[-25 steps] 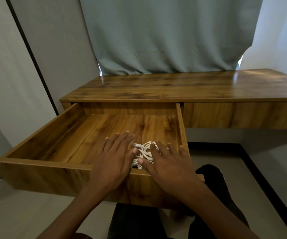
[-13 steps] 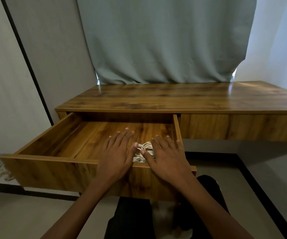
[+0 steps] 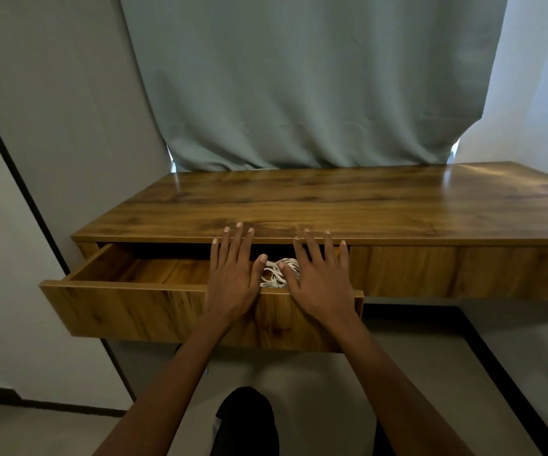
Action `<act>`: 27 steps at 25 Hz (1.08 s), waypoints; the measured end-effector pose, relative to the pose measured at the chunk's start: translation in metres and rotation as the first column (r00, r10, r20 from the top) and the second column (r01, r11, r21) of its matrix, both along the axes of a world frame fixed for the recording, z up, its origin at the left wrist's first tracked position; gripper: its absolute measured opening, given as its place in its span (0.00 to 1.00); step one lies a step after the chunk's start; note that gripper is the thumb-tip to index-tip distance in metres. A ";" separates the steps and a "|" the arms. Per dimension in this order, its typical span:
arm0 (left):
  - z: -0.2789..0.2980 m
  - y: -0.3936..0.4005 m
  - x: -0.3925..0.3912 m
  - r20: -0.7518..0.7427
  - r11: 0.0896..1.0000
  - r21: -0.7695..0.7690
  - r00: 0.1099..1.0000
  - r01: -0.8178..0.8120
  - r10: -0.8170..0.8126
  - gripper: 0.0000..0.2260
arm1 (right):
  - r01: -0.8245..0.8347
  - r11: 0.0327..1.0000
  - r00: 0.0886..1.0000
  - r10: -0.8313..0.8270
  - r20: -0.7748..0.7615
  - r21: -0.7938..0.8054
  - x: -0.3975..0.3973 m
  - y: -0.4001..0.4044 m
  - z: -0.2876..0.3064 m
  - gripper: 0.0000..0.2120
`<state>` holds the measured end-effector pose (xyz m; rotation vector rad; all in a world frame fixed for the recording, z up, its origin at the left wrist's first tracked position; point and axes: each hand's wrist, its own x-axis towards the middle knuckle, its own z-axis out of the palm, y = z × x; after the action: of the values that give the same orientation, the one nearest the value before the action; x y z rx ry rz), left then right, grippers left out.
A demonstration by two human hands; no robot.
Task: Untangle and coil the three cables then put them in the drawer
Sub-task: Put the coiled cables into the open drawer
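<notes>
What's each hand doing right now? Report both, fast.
Left hand: open, fingers straight, over the drawer front, holding nothing.
Right hand: open, fingers spread, beside the cables, holding nothing.

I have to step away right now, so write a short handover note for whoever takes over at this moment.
Left hand: open, fingers straight, resting on the drawer front edge.
Right hand: open, same pose on the same edge.
Cables: white bundle inside the drawer near its front, between the two hands; how many cannot be told.
Done: cables appear coiled and stowed.
Left: the drawer is partly open under the desk top; probably push it shut.
</notes>
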<state>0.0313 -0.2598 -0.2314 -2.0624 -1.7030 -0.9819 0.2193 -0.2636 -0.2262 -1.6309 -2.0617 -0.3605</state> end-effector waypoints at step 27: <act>-0.150 0.131 -0.005 -0.153 0.969 0.246 0.987 -0.014 0.053 0.35 | -0.036 0.909 0.997 0.006 0.073 0.416 0.029 0.134 -0.190 0.35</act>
<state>0.0262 -0.1285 -0.3812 -1.8924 -1.4533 -0.9376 0.2480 -0.1293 -0.4166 -1.3496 -1.8832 -0.8022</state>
